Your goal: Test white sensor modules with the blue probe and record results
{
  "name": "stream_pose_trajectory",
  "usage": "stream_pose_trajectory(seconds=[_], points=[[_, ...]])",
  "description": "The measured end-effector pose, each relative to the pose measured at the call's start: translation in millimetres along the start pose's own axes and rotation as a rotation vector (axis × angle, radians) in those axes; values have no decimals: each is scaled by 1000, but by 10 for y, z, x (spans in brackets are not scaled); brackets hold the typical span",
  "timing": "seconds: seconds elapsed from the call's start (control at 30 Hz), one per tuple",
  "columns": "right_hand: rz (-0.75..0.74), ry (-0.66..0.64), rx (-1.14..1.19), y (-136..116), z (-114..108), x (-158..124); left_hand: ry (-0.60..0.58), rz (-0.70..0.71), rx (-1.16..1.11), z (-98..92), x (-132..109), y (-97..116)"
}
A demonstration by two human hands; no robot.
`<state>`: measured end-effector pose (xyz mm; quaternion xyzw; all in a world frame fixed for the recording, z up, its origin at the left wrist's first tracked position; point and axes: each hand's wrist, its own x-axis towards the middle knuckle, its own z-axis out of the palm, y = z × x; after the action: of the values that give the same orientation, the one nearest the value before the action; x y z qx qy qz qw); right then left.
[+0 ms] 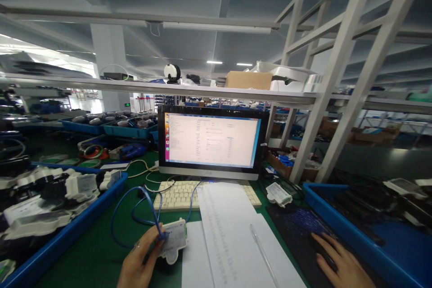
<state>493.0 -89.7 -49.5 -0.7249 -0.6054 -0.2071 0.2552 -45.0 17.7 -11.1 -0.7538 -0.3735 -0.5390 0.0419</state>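
1. The white module [173, 240] sits low at the near edge of the table [97, 256], just left of the papers [229, 234], raised a little in the left hand [138, 265].
2. The left grip is closed on the module: thumb and fingers pinch its left edge, just where the plug of the blue cable [148, 200] enters. The cable loops up and back toward the keyboard [178, 195].
3. The right hand [340, 263] lies over the mouse [320, 247] on the dark mouse pad [300, 225], its grip cupped on it with the fingers stretched forward.
4. Judged from this, the step in hand is a check of the wired module at the monitor [211, 141], whose lit window faces the person; its text is too small to read.
5. Any move at the plug calls for holding the module body firm and working straight along the socket, so that the cable loop does not drag across the keyboard.
6. Around them: a pen [263, 254] on the papers, a second module [278, 193] beside the keyboard, and a left tray [77, 229] and a right tray [371, 252] holding more units.
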Motion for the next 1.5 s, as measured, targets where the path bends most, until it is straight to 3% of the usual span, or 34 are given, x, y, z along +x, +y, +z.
stream_pose_trajectory(seconds=[0.4, 0.97, 1.5], points=[[-33, 9, -28, 20, 27, 1, 12, 40, 21, -39, 60, 98], [-76, 33, -35, 27, 19, -8, 4, 2, -19, -15, 29, 57], [-30, 23, 7, 9, 18, 1, 16, -22, -27, -21, 39, 82]])
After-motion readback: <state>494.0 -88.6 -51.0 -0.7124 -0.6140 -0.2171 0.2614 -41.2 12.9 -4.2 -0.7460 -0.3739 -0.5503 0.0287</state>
